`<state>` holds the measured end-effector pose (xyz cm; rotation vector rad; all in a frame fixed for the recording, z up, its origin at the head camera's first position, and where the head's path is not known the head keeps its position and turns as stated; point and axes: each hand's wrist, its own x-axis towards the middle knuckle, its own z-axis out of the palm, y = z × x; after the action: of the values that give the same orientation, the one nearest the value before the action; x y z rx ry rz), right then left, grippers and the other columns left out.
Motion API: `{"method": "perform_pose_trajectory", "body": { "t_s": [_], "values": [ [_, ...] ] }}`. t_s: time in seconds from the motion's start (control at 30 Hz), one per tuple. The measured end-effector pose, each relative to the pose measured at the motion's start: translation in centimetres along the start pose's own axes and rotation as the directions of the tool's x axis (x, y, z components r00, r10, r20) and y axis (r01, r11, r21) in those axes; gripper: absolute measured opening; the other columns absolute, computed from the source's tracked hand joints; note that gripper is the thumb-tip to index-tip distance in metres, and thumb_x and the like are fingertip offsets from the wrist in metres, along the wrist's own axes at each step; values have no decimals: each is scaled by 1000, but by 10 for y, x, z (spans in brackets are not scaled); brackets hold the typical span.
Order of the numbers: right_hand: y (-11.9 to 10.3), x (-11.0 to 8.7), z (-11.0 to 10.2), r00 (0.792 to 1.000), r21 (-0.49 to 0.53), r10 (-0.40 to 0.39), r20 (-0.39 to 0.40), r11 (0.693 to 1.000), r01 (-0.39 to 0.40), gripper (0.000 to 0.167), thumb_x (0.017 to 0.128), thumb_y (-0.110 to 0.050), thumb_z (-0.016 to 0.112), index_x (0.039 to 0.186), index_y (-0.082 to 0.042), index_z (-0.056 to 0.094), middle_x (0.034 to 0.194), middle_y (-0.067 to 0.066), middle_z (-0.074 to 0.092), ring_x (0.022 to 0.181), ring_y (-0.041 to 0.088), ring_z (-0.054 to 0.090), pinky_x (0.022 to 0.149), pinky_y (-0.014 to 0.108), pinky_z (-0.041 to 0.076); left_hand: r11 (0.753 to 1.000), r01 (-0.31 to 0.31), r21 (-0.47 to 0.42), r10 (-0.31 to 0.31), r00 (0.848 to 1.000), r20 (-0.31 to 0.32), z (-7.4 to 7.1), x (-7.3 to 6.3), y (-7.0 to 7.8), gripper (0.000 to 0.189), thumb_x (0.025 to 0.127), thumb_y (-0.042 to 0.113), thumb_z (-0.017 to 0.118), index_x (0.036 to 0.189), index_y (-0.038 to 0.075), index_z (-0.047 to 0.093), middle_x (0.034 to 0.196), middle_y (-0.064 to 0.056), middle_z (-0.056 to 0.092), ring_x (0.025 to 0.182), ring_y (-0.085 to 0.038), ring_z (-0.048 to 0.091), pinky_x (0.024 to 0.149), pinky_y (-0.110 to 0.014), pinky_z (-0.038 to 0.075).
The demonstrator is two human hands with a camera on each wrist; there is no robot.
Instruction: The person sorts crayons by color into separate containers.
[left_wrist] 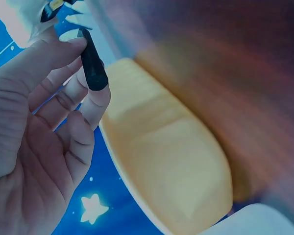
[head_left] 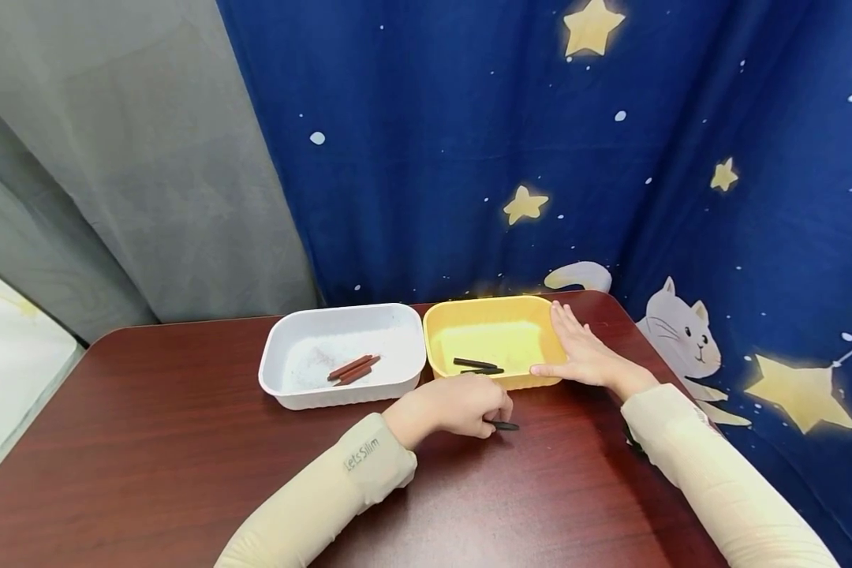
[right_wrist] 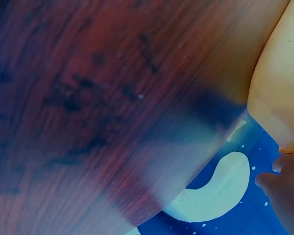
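Observation:
In the head view my left hand point(head_left: 465, 404) is over the table just in front of the yellow basket point(head_left: 497, 304). It pinches a short black crayon point(left_wrist: 94, 66) between thumb and fingers, as the left wrist view shows close up. My right hand point(head_left: 584, 355) rests with straight fingers against the basket's right side, thumb at the near rim. Several black crayons point(head_left: 477, 364) lie inside the yellow basket toward its front. Part of my right hand point(right_wrist: 284, 191) appears at the lower right of the right wrist view, by the yellow wall.
A white basket point(head_left: 273, 367) stands directly left of the yellow one and holds several reddish-brown crayons point(head_left: 355, 369). Both are near the back edge of the dark red wooden table point(head_left: 163, 442). Blue star-patterned and grey curtains point(head_left: 426, 158) hang behind.

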<state>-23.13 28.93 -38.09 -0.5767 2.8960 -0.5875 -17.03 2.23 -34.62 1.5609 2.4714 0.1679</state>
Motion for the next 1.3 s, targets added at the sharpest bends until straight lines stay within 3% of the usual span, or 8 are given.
{"method": "perform_pose_trajectory", "body": {
  "t_s": [0.23, 0.5, 0.67, 0.87, 1.07, 1.3],
  "values": [
    [0, -1, 0, 1000, 15, -1, -7, 1000, 1, 119, 85, -62, 66, 157, 6, 0, 166, 23, -4, 154, 43, -5, 116, 73, 5, 1000, 12, 8, -12, 999, -49, -13, 2, -4, 9, 87, 13, 70, 94, 17, 73, 64, 11, 58, 78, -5, 55, 71, -14, 43],
    [1, -4, 1, 1000, 24, -5, -13, 1000, 6, 120, 84, -61, 67, 157, 6, -1, 166, 23, -4, 153, 43, -4, 115, 74, 5, 1000, -3, -13, 2, 995, -103, -22, 8, -12, 16, 88, 11, 68, 103, 13, 74, 80, 4, 63, 76, -9, 56, 73, -16, 45],
    [2, -2, 2, 1000, 18, -13, -20, 1000, 13, 120, 84, -62, 67, 157, 6, -1, 166, 23, -4, 153, 43, -4, 115, 74, 6, 1000, -16, 6, 16, 992, -126, -30, 15, -21, 17, 88, 11, 68, 104, 12, 74, 79, 3, 62, 75, -9, 56, 74, -18, 46],
    [0, -1, 3, 1000, 19, -11, -21, 1000, 11, 120, 84, -61, 67, 157, 5, -1, 167, 20, -5, 154, 42, -5, 116, 72, 6, 1000, 16, -12, -17, 990, -140, -36, 17, -35, 17, 88, 10, 68, 103, 12, 75, 78, 2, 64, 75, -11, 58, 71, -20, 47],
    [-3, 1, 5, 1000, 11, -22, -16, 1000, 22, 119, 84, -60, 67, 157, 5, 0, 167, 21, -5, 154, 42, -5, 117, 72, 7, 995, 47, -87, -60, 986, -155, -36, 17, -52, 20, 87, 7, 65, 105, 8, 75, 83, -2, 68, 76, -13, 59, 71, -22, 47],
    [-1, -1, 4, 1000, 5, -2, -26, 1000, 2, 118, 85, -59, 67, 157, 5, -1, 167, 21, -6, 153, 43, -4, 116, 73, 6, 984, 93, -151, -120, 977, -177, -33, 30, -76, 20, 86, 6, 65, 104, 9, 74, 85, -2, 70, 76, -12, 59, 72, -22, 48]
  ]
}}
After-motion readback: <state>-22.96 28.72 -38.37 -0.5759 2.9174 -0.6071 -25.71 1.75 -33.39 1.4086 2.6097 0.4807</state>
